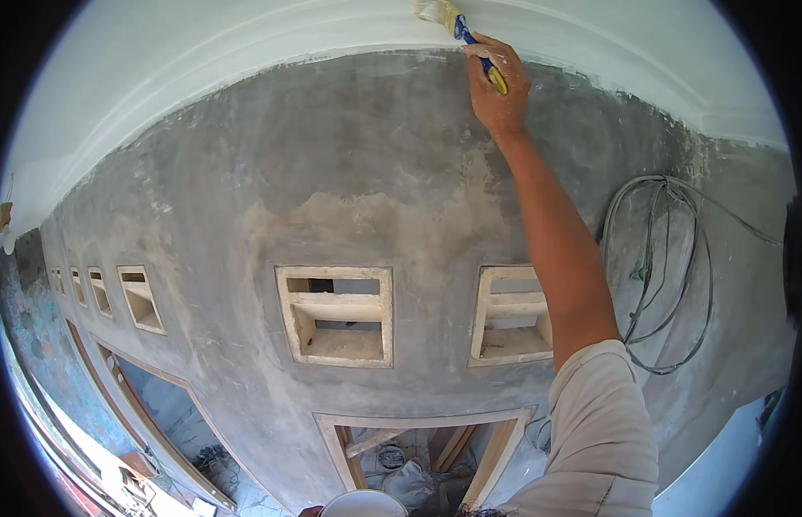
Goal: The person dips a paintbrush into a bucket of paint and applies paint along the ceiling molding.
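High overhead, my right hand [501,79] is closed round the blue and yellow handle of a paintbrush [461,29]. Its pale bristles, coated with white, are against the white moulding [366,24] where wall and ceiling meet. White smears mark the fingers. At the bottom edge a small part of my left hand [310,512] shows at the rim of a white round bucket [364,503], holding it. Most of that hand and the bucket's inside are out of sight.
The grey plastered wall [332,155] has framed vent openings [334,316] and darker damp patches. Coiled grey cable [659,267] hangs on the right. Below are a doorway frame [504,452] with bags and timber beyond, and another doorway [164,401] at left.
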A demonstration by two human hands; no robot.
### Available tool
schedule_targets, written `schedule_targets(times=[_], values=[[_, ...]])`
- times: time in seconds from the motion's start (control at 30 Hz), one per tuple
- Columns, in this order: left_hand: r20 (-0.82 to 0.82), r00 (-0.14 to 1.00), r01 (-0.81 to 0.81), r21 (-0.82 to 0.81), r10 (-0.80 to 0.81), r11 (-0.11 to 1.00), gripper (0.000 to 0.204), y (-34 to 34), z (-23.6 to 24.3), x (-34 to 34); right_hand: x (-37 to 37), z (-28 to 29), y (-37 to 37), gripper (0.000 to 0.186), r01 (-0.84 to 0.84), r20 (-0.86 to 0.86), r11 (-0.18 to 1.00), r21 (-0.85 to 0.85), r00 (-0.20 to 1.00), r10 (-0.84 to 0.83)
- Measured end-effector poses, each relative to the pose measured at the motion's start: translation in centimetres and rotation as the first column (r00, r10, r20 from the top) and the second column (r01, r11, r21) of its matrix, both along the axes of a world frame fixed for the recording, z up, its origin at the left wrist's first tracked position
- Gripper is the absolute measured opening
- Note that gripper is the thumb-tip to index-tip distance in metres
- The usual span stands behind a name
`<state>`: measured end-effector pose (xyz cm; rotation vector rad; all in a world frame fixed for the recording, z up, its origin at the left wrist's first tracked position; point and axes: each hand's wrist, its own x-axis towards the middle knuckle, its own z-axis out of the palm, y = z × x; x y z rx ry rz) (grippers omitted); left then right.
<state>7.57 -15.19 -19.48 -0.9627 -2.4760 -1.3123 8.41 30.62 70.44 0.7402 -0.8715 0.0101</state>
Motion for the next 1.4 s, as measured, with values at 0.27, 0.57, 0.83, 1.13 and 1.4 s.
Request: schedule_targets(times=[0.27,0.57,0.83,1.13,1.4], values=[[0.65,0.732,0.106,0.185,-0.203,0.977,0.043,0.5,14.0,3.9,9.0,-2.8,15.5,0.011,-0.035,-0.303,0.933,-0.358,0.949,-0.081],[0.669,0.74,0.043,0.054,-0.068,0.998,0.044,1.2,12.8,2.4,1.9,-1.4,3.5,0.015,-0.043,-0.264,0.955,-0.294,0.964,-0.038],[0.711,0.701,0.005,0.074,-0.056,0.997,0.045,0.4,12.1,2.5,1.8,-3.0,-0.3,0.014,-0.195,0.013,0.981,-0.003,0.981,0.195],[0.703,0.71,0.043,0.017,-0.042,0.999,0.048,-0.2,12.2,1.4,15.4,-2.1,20.0,0.014,-0.066,-0.425,0.873,-0.484,0.889,-0.169],[0.752,0.648,0.045,0.12,-0.12,0.992,0.047,0.2,10.8,0.7,8.0,-1.2,3.7,0.013,0.097,-0.099,0.982,-0.159,0.989,-0.113]])
